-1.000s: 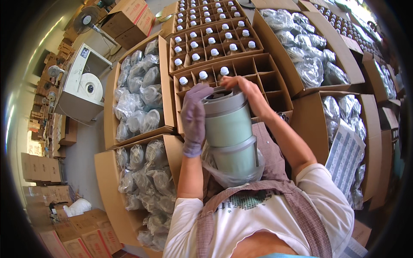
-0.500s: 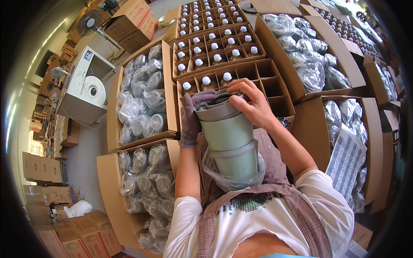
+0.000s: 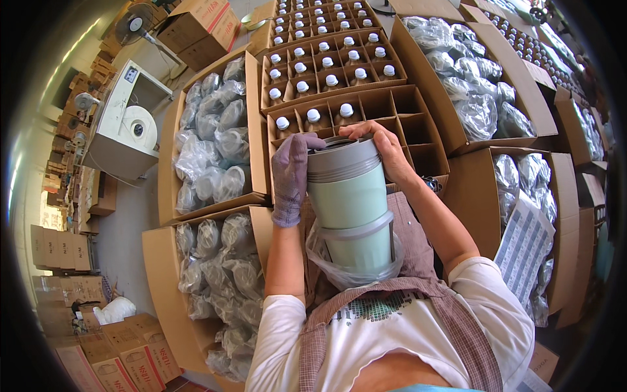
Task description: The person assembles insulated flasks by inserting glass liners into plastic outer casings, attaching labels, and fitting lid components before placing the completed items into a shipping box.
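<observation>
A pale green canister (image 3: 347,196) with a wide grey collar and a dark opening at its top stands upright against my apron. Its lower section has a grey band, and clear plastic wrap (image 3: 319,251) is bunched around the base. My left hand (image 3: 293,171), in a purple-grey glove, presses against the left side of the collar with its fingers curled over the rim. Bare, my right hand (image 3: 384,147) grips the right side, fingers bent over the top edge. Just beyond both hands is a divided carton (image 3: 434,127) with several white-capped brown bottles (image 3: 313,117) in its left cells.
Open cartons of plastic-wrapped items stand at left (image 3: 261,179) and right (image 3: 545,124). A printed sheet (image 3: 522,232) lies over the near right carton. More divided cartons of bottles (image 3: 330,62) stretch away ahead. A white machine (image 3: 121,153) and a fan (image 3: 134,26) stand far left.
The canister has tilted more upright and shifted slightly right. My right fingers have moved from the opening to its far rim; my left fingers have curled in more at the collar.
</observation>
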`<state>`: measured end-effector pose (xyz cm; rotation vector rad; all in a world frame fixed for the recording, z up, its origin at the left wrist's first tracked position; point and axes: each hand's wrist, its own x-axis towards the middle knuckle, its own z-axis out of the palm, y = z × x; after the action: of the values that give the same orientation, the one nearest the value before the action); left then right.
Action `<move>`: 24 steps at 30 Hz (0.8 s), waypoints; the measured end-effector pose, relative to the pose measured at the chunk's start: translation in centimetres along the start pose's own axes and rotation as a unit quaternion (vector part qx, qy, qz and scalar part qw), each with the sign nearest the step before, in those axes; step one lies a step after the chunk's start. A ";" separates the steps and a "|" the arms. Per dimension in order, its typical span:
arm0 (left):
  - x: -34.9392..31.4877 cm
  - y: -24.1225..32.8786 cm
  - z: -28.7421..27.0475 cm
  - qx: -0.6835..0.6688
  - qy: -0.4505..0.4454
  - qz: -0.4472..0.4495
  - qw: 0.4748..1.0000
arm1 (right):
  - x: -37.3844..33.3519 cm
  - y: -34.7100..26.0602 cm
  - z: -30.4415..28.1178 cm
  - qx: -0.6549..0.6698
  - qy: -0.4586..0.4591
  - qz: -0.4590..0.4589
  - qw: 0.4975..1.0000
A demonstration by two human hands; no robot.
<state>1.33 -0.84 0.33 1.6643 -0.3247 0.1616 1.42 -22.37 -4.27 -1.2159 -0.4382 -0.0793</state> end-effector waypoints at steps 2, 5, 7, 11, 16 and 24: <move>-0.2 0.0 0.3 0.019 -0.001 0.048 0.999 | -0.1 0.4 -0.2 0.015 -0.011 -0.014 1.000; -0.6 0.7 0.7 0.023 -0.002 0.088 0.996 | -0.4 1.0 -0.2 0.036 -0.014 -0.027 0.999; -1.0 1.0 0.9 0.019 -0.003 0.083 0.996 | -0.6 1.1 0.0 0.047 -0.012 -0.035 0.998; -1.2 0.4 1.1 -0.013 -0.031 0.079 0.996 | -1.2 0.7 -0.5 -0.020 0.006 -0.040 0.999; -0.2 -4.1 0.8 -0.391 -0.083 -0.173 0.900 | -2.4 -7.5 5.7 -0.460 0.010 -0.103 0.882; -1.3 2.1 1.9 0.044 -0.030 0.141 0.989 | 0.4 -0.3 -1.4 0.086 0.041 0.090 0.991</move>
<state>-0.73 -2.80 1.71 1.7076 -0.6065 0.3415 2.08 -23.65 -4.21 -1.0741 -0.2554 0.0622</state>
